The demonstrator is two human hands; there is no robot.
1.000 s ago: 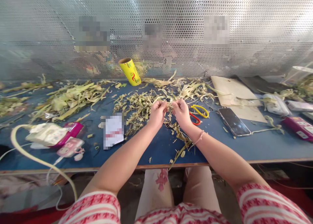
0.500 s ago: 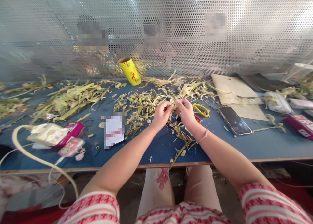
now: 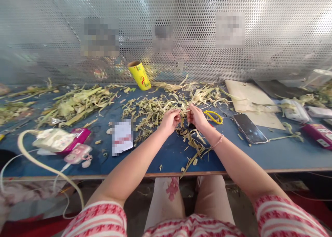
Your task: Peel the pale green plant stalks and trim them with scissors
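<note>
This looks like a workshop. From the wearer, a long blue workbench (image 3: 249,157) with a brown edge stretches from nine to three o'clock, and a perforated metal wall (image 3: 194,5) stands behind it at twelve. Dried stalks (image 3: 83,100) lie heaped between ten and eleven o'clock, curled plant scraps (image 3: 149,112) spread around twelve, and flat tan sheets (image 3: 242,97) rest at one, all straight on the bench top

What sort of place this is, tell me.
Probably a workshop or similar workroom: dry plant pieces lie strewn along a long blue table, with a perforated metal panel behind it.
</note>
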